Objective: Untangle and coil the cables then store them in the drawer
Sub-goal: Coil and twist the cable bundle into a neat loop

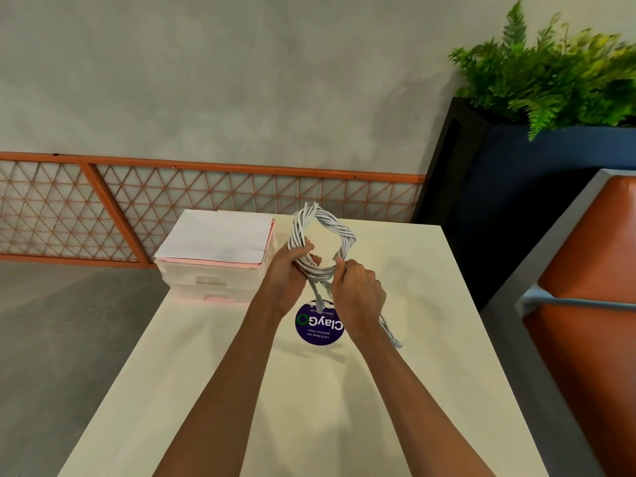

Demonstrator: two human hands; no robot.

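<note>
At left of centre we are seeing a white drawer unit (215, 270), closed, at the table's (309, 407) far edge. At centre our left hand (287, 277) is clenching a white cable coil (320, 235) above the table, steadying its loops. Just right, our right hand (358, 290) is gripping the loose tail, seemingly to wrap it.

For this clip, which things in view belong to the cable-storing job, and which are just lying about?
Job:
cable coil, gripped by the left hand and right hand
drawer unit, drawers closed

Lying about:
paper on top of the unit
round sticker on the table
plant
</note>
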